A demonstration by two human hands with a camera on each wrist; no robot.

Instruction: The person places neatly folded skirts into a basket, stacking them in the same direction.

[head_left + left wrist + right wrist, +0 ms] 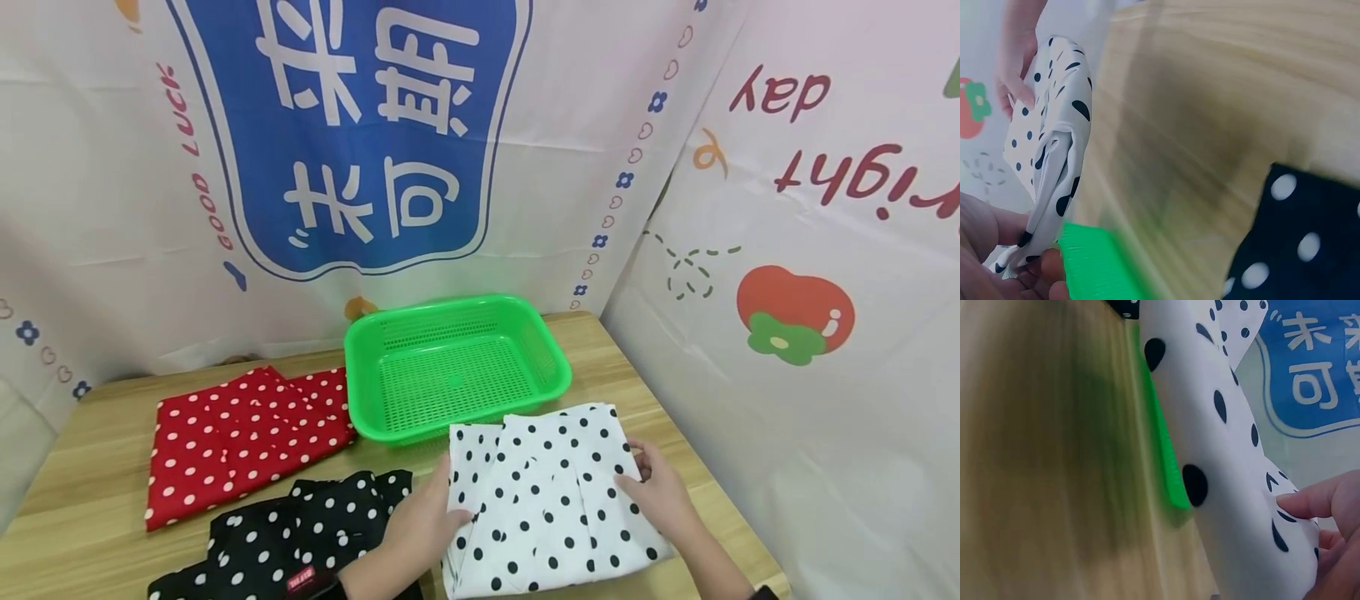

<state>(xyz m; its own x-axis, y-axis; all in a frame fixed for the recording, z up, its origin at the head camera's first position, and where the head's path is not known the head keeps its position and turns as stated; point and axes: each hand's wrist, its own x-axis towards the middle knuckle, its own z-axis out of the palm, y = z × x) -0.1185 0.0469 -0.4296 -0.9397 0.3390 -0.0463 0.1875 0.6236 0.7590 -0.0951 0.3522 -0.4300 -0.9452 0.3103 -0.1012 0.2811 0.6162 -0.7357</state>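
Both hands hold a folded white cloth with black dots (551, 500), raised over the table in the wrist views. My left hand (422, 523) pinches its left edge, thumb on top and fingers beneath, as the left wrist view shows. At the opposite edge my right hand (663, 496) pinches the cloth between thumb and fingers. Layered folds show along the cloth's side (1054, 169) in the left wrist view. Beside my left forearm lies a black cloth with white dots (330, 525), partly covered by that arm. Just beyond the white cloth stands a green plastic basket (551, 367) with nothing in it.
A folded red cloth with white dots (247, 433) lies on the wooden table (82, 483) at the left, close against the basket. Printed white curtains (570, 167) hang behind the table and along its right side.
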